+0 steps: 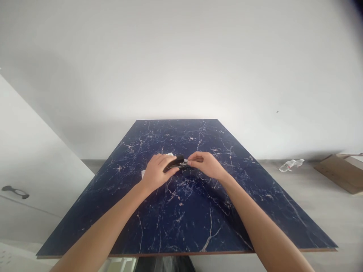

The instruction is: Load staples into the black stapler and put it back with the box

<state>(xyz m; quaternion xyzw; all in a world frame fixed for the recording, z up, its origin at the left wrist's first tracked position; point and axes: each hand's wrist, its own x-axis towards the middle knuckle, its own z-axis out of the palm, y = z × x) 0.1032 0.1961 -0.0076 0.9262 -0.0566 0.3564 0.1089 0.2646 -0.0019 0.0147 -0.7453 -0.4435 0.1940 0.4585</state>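
My left hand (157,170) is closed around a small black stapler-like object (178,162) over the middle of the dark blue marble table (181,219). My right hand (204,164) pinches the object's silvery right end with thumb and fingertips. A bit of white paper (170,154) shows behind my left hand, and another white corner (143,173) peeks out at its left. Most of the black object is hidden under my fingers.
A white wall rises behind the table. A white cabinet door with a dark handle (15,191) stands at the left. On the floor at the right lie a clear plastic bottle (290,164) and a flattened cardboard box (342,172).
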